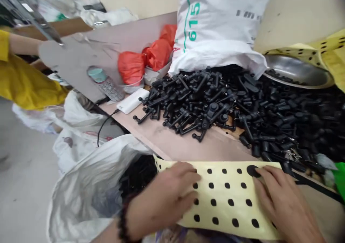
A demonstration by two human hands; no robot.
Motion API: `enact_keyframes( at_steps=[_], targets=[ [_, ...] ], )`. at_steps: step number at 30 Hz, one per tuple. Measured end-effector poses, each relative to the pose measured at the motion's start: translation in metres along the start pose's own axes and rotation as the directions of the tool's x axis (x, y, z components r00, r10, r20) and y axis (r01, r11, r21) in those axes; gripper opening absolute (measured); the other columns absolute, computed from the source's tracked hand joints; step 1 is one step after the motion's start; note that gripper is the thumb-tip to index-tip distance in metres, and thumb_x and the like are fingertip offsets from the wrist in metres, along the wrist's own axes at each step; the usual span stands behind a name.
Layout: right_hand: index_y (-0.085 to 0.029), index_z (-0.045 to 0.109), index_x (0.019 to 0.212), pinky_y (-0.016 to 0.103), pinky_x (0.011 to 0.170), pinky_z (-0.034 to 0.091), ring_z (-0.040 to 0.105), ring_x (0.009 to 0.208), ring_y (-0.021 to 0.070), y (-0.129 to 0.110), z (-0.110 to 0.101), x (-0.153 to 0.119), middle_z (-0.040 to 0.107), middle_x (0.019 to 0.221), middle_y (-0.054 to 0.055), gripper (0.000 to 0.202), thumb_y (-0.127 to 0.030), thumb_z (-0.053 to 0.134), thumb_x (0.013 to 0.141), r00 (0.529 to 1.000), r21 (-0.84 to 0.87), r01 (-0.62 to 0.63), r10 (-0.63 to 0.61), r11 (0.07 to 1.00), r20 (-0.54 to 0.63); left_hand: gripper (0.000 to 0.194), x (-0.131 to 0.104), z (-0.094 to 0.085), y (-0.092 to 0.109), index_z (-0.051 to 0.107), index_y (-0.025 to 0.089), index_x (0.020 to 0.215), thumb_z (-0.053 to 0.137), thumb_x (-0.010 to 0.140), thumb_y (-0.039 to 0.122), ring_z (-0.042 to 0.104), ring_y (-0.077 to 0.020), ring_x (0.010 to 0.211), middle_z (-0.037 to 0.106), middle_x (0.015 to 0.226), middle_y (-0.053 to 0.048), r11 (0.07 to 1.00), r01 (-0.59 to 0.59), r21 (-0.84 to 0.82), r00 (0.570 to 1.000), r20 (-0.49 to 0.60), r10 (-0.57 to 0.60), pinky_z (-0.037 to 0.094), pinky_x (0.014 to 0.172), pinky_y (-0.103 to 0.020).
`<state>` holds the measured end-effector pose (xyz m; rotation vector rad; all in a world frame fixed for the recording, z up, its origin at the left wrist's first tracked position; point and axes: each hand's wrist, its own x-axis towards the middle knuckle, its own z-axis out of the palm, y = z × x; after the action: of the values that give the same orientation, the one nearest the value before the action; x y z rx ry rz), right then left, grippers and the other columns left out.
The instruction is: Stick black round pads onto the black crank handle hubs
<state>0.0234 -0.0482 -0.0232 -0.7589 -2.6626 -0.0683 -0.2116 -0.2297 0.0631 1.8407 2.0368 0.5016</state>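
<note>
A pale yellow sheet (221, 194) with rows of black dots lies in front of me. My left hand (164, 196), a dark bead bracelet on its wrist, rests over the sheet's left part, thumb and fingers apart with nothing visible between them. Near the sheet's upper right corner is a round black disc (252, 170), larger than the dots. The thumb and fingertips of my right hand (285, 200) close on the disc's right edge. Both hands are slightly blurred.
Black jointed parts (199, 99) pile behind the sheet, below a white sack (221, 16). A metal bowl (299, 70) stands back right. White power bank (132, 101), patterned bottle (106, 85) and red bags (131, 67) sit left. An open sack (81, 185) stands lower left; a person's yellow-clothed arm (27, 77) shows beyond.
</note>
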Motion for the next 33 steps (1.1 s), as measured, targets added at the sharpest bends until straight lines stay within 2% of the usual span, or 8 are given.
enact_keyframes(
  at_steps=[4,8,12,17,23,28,31,33],
  targets=[
    [-0.012,0.054,0.102,0.042,0.076,0.046,0.054,0.088,0.0283,0.006,-0.003,-0.012,0.054,0.098,0.015,0.032,-0.034,0.034,0.091,0.999,0.068,0.036,-0.037,0.997,0.014,0.019,0.043,0.056,0.04,0.056,0.016,0.098,0.046,0.089,0.029,0.051,-0.023,0.097,0.056,0.105,-0.007,0.939,-0.322,0.124,0.947,0.053,0.317,0.043,0.079,-0.035],
    [-0.011,0.049,0.109,0.043,0.076,0.046,0.053,0.09,0.0295,0.004,0.004,-0.016,0.053,0.099,0.016,0.032,-0.033,0.035,0.09,0.999,0.071,-0.031,0.033,0.997,-0.029,0.025,0.07,0.087,0.05,0.053,0.011,0.101,0.04,0.091,0.031,0.048,-0.0223,0.09,0.051,0.102,-0.008,0.883,-0.395,0.253,0.914,0.008,0.406,0.04,0.069,-0.037],
    [-0.015,0.05,0.103,0.043,0.076,0.048,0.053,0.09,0.0274,-0.007,0.0,-0.013,0.052,0.097,0.014,0.019,-0.022,0.04,0.089,0.995,0.133,-0.079,0.086,0.988,-0.05,0.026,0.08,0.089,0.049,0.05,0.013,0.104,0.045,0.09,0.034,0.046,-0.0212,0.09,0.051,0.102,-0.005,0.884,-0.383,0.268,0.921,0.03,0.389,0.039,0.071,-0.036],
    [-0.019,0.051,0.096,0.037,0.077,0.05,0.053,0.091,0.0222,-0.009,-0.007,-0.01,0.051,0.097,0.01,0.016,-0.013,0.039,0.088,0.98,0.246,-0.2,0.191,0.948,0.061,0.022,0.088,0.093,0.048,0.05,0.018,0.105,0.046,0.089,0.032,0.048,-0.0225,0.088,0.055,0.104,-0.005,0.882,-0.388,0.268,0.921,0.078,0.382,0.04,0.069,-0.037],
    [-0.016,0.051,0.099,0.038,0.072,0.05,0.054,0.086,0.0237,-0.011,-0.006,-0.004,0.053,0.095,0.011,0.018,-0.012,0.04,0.086,0.969,0.12,-0.244,0.247,0.962,-0.012,0.03,0.096,0.097,0.053,0.047,0.018,0.115,0.047,0.088,0.031,0.049,-0.0227,0.087,0.054,0.107,-0.007,0.88,-0.376,0.29,0.927,0.108,0.36,0.042,0.066,-0.035],
    [-0.018,0.05,0.092,0.03,0.071,0.05,0.055,0.084,0.0186,-0.012,-0.018,0.003,0.052,0.093,0.008,0.016,-0.01,0.037,0.087,0.958,0.331,-0.286,0.269,0.899,0.098,0.025,0.102,0.095,0.057,0.051,0.018,0.109,0.047,0.087,0.029,0.05,-0.0231,0.084,0.055,0.101,-0.007,0.888,-0.369,0.274,0.929,0.13,0.346,0.045,0.062,-0.034],
    [-0.017,0.05,0.1,0.033,0.075,0.05,0.055,0.09,0.0214,-0.011,-0.018,0.003,0.052,0.1,0.011,0.018,-0.012,0.039,0.086,0.957,0.25,-0.291,0.284,0.924,0.064,0.023,0.102,0.095,0.057,0.052,0.018,0.106,0.048,0.086,0.028,0.051,-0.0247,0.084,0.055,0.098,-0.007,0.89,-0.37,0.265,0.929,0.129,0.348,0.047,0.062,-0.037],
    [-0.018,0.052,0.089,0.035,0.071,0.049,0.055,0.084,0.023,-0.011,-0.014,0.004,0.054,0.092,0.01,0.014,-0.013,0.039,0.086,0.955,0.154,-0.296,0.295,0.943,0.032,0.025,0.102,0.096,0.056,0.051,0.018,0.108,0.049,0.085,0.029,0.052,-0.0253,0.085,0.056,0.098,-0.007,0.895,-0.362,0.26,0.932,0.118,0.343,0.048,0.062,-0.038]
  ],
)
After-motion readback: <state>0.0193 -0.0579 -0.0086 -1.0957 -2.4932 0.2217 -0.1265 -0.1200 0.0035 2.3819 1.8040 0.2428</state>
